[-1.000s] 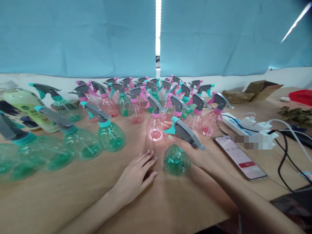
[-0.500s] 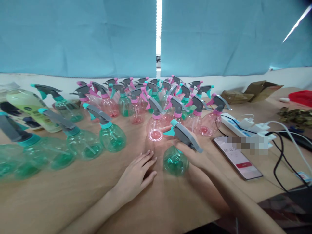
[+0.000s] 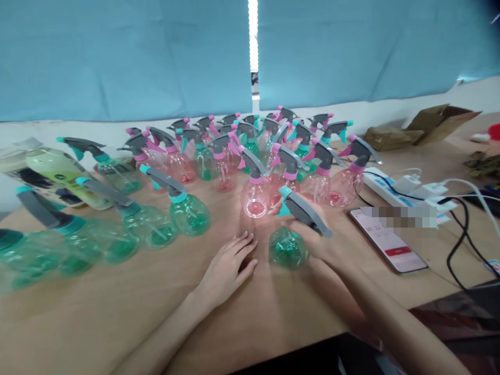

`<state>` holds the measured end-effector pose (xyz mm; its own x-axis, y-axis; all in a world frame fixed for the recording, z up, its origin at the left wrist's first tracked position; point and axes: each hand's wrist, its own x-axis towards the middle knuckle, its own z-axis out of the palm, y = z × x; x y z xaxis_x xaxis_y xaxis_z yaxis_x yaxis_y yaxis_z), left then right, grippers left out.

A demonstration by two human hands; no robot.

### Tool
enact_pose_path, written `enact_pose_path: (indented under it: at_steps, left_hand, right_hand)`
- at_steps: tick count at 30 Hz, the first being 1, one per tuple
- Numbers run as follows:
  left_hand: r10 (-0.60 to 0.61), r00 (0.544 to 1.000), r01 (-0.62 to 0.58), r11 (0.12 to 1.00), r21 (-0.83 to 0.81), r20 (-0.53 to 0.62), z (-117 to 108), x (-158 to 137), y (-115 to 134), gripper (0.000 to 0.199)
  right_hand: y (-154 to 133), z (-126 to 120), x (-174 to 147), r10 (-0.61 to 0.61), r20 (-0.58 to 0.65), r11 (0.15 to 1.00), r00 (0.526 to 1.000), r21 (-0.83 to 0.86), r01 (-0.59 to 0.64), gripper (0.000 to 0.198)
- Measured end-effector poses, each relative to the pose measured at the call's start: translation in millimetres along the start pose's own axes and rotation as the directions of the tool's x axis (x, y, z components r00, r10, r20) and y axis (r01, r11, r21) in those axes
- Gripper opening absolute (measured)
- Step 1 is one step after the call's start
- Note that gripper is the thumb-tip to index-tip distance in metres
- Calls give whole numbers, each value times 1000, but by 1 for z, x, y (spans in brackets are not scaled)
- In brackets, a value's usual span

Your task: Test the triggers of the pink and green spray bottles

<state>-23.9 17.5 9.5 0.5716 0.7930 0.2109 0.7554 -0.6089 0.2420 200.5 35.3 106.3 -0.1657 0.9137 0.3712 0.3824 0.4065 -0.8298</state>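
Observation:
My right hand (image 3: 316, 237) is wrapped round the neck of a green spray bottle (image 3: 288, 250) with a grey and turquoise trigger head. That bottle looks upright, on or just over the table; the contact is hard to see. Flat on the wood, my left hand (image 3: 228, 265) rests with its fingers stretched and holds nothing. Just beyond both hands stands a pink spray bottle (image 3: 255, 195), with a bright ring of light on it. Left of my left hand is another green spray bottle (image 3: 190, 214), the nearest of a row of green ones.
Several pink and green spray bottles (image 3: 225, 174) crowd the back of the table (image 3: 117, 317). A phone (image 3: 390, 242) lies at the right, beside a white power strip (image 3: 385, 190) with plugs and cables. Cardboard (image 3: 441, 125) sits back right; a large yellowish bottle (image 3: 64, 174) stands left.
The whole view has shifted a little, so things appear further right and slightly higher. My right hand keeps its hold on the green spray bottle, and my left hand stays flat.

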Motion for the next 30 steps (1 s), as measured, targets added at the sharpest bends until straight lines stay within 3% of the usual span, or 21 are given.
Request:
enact_pose_path:
  at_steps: [4, 9, 13, 18, 30]
  left_hand:
    - [-6, 1000, 6, 1000, 5, 8, -2, 0, 1, 39]
    - [16, 1000, -16, 1000, 7, 10, -2, 0, 1, 39]
    - [12, 1000, -12, 1000, 10, 4, -1, -2, 0, 40]
    - [14, 1000, -14, 1000, 15, 8, -2, -2, 0, 39]
    - [18, 1000, -18, 1000, -10, -4, 1, -2, -2, 39]
  right_hand:
    - [-9, -3, -1, 15, -3, 1000, 1000, -27, -15, 10]
    - [1, -3, 2, -18, 42, 1000, 999, 16, 17, 9]
    - [6, -2, 2, -12, 83, 994, 997, 106, 3, 27]
    - [5, -1, 1, 20, 91, 985, 996, 167, -35, 35]
    - [15, 4, 2, -35, 23, 987, 999, 160, 31, 35]
